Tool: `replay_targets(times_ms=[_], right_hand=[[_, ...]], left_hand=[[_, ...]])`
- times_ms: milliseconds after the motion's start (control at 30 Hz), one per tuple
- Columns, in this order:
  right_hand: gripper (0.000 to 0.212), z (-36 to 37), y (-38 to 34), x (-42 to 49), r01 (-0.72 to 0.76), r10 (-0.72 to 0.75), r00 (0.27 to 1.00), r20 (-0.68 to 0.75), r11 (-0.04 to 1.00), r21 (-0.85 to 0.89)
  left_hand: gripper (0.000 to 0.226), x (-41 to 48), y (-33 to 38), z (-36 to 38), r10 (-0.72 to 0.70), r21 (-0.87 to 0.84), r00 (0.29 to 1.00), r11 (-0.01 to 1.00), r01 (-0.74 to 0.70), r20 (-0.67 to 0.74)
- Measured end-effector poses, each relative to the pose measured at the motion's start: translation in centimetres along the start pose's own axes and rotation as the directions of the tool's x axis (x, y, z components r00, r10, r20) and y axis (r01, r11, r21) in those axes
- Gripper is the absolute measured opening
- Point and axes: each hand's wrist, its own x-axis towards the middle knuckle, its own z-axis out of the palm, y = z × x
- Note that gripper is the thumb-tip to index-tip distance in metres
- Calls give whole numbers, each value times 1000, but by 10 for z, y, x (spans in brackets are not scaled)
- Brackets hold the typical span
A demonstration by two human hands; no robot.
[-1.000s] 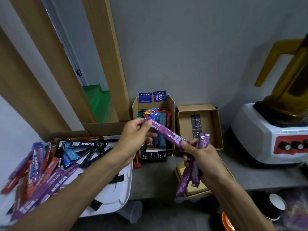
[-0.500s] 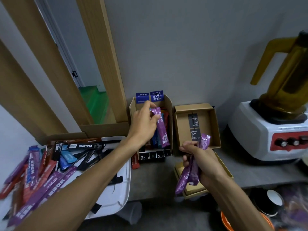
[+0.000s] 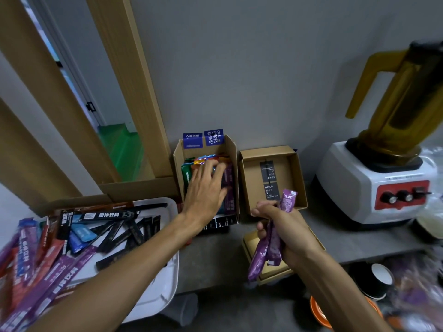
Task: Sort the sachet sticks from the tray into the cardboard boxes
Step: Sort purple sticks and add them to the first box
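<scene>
A white tray [image 3: 167,279] at the left holds several sachet sticks [image 3: 72,238] in purple, red, blue and black. A tall cardboard box [image 3: 233,149] against the wall is packed with coloured sticks. My left hand [image 3: 203,190] reaches into it with fingers spread, resting on a purple stick [image 3: 229,185] that lies in the box. To its right stands a shallow cardboard box [image 3: 299,178] with only a black label inside. My right hand [image 3: 282,228] is closed around a bunch of purple sticks [image 3: 271,245], held over a small flat box [image 3: 250,240].
A white blender base with a red panel and amber jug [image 3: 383,183] stands at the right. Paper cups [image 3: 376,279] and an orange bowl [image 3: 318,312] sit lower right, below the grey counter. A wooden frame [image 3: 134,92] rises behind the tray.
My left hand carried one purple stick from my right hand to the tall box, laid it inside and let go. My right hand kept its bunch and barely moved.
</scene>
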Motion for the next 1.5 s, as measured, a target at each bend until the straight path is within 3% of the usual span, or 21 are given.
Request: replay_targets(times_ms=[100, 267, 467, 633, 700, 733, 800, 867, 933, 1000, 1100, 1200, 1267, 1400, 1500], right_hand=[[18, 1, -1, 1, -7, 7, 1000, -15, 1000, 13], [25, 2, -3, 3, -6, 12, 999, -51, 992, 125], [36, -2, -4, 5, -45, 51, 998, -30, 987, 157], [39, -3, -3, 8, -14, 23, 993, -115, 997, 77], [34, -2, -5, 7, 23, -17, 992, -128, 999, 47], [30, -1, -6, 6, 46, -39, 989, -142, 998, 47], [23, 1, -9, 7, 91, -74, 981, -181, 992, 86], [19, 4, -13, 8, 130, -104, 972, -209, 985, 114], [19, 9, -13, 9, 166, -145, 969, -198, 981, 96], [22, 15, -11, 9, 190, -178, 972, -152, 980, 64], [22, 19, -9, 6, 225, -223, 970, -97, 974, 9], [17, 18, -8, 0, 216, -225, 974, -35, 962, -167], [14, 19, -7, -3, 201, -204, 979, 18, 944, -261], [11, 21, -5, -6, 148, -115, 986, 123, 941, -304], [14, 22, -2, -7, 109, -56, 983, 174, 945, -309]], left_hand=[[65, -4, -2, 6, 72, 225, 997, 971, -76, 25], [57, -3, -1, 12, 99, 334, 995, 938, -96, 7], [63, -4, -5, 14, 63, 289, 997, 954, -72, 38], [66, -3, 0, 7, 65, 263, 998, 962, -67, 19], [61, -11, 7, -8, 42, 108, 998, 993, -38, -39], [52, -17, 10, -19, 5, -53, 999, 999, -7, -42], [26, -32, 19, -46, -85, -417, 990, 900, 125, 114], [25, -43, 27, -70, -127, -629, 913, 688, 362, 387], [35, -52, 31, -83, -113, -632, 787, 532, 563, 606], [29, -59, 31, -89, -99, -604, 719, 472, 642, 688], [16, -62, 29, -93, -232, -628, 708, 337, 702, 667], [11, -60, 21, -92, -417, -687, 744, 312, 656, 521], [11, -57, 17, -90, -514, -758, 737, 230, 611, 438], [17, -48, 18, -87, -590, -853, 717, 90, 514, 370], [15, -38, 17, -89, -592, -859, 721, 92, 504, 360]])
